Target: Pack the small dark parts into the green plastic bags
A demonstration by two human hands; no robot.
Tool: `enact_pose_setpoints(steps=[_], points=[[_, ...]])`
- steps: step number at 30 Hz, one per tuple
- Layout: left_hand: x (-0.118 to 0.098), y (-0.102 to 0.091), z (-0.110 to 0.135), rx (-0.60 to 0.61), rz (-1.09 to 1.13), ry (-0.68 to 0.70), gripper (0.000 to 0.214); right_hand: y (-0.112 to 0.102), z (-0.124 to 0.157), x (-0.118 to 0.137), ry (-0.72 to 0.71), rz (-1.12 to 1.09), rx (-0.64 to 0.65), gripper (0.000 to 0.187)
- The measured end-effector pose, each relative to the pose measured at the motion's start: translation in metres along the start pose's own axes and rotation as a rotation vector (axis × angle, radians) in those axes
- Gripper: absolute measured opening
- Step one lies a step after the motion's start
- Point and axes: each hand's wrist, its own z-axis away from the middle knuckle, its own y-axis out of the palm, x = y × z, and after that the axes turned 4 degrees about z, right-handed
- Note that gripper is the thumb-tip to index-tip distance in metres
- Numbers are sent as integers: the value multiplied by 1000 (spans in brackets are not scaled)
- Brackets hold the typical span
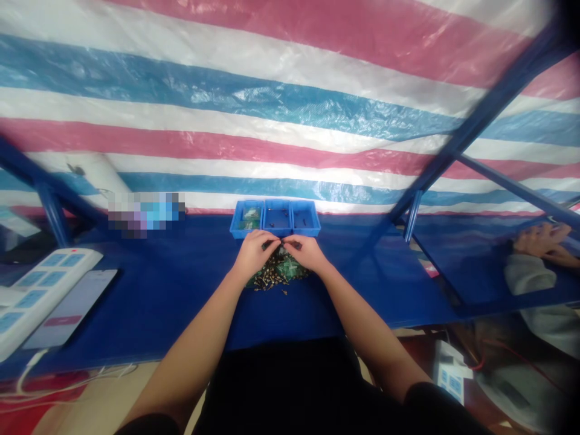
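Observation:
My left hand [254, 252] and my right hand [309, 251] meet fingertip to fingertip over a heap on the blue table. Both are closed in a pinch; whatever lies between the fingers is too small to make out. Under them is a pile of small brass-coloured metal parts [270, 278], with crumpled green clear plastic [290, 267] on its right side. Just beyond my hands stands a blue three-compartment bin [233, 228]. Its left compartment holds green plastic packets [251, 217]; a few small dark pieces lie in the middle and right ones.
At the left are a white power strip [49, 278] and a phone [75, 308] on a charging cable. Blue metal frame bars [435, 163] slope down on both sides, before a striped plastic sheet [272, 145]. Another person's hands [541, 238] rest at the far right.

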Motion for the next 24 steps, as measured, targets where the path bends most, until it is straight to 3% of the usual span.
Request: enact_pose_setpoints(steps=[8, 12, 20, 24], points=[[-15, 10, 6, -67, 141, -61, 15, 0, -3, 5, 71, -415, -20, 28], [-15, 13, 9, -39, 119, -112, 27, 1, -3, 7, 79, -455, 9, 27], [-15, 9, 9, -91, 43, -185, 23, -2, -2, 9, 206, -448, 132, 32], [-17, 9, 9, -98, 7, -192, 20, -5, -2, 10, 192, -504, 172, 33]])
